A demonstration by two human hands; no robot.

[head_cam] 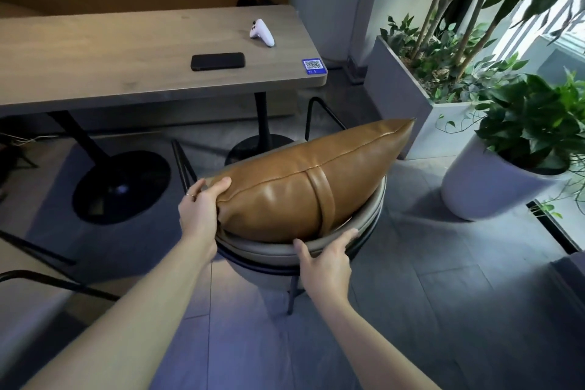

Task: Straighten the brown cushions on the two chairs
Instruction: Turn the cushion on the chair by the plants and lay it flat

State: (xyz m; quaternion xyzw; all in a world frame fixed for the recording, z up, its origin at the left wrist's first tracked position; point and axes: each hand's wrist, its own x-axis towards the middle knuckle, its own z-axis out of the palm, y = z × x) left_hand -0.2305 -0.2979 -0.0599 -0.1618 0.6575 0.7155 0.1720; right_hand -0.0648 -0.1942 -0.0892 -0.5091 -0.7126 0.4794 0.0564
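Observation:
A brown leather cushion (304, 180) with a strap across it leans over the curved grey backrest of a chair (272, 250) in front of me, its right corner raised. My left hand (202, 209) grips the cushion's left corner, thumb on top. My right hand (326, 258) is closed on the top edge of the chair's backrest, just below the cushion. The chair's seat is hidden by the cushion.
A wooden table (95, 60) stands behind the chair with a black phone (217, 61), a white game controller (262, 32) and a QR sticker (313, 66). A grey planter (399, 98) and a white plant pot (487, 187) stand at right. Another black chair frame (38, 279) is at left.

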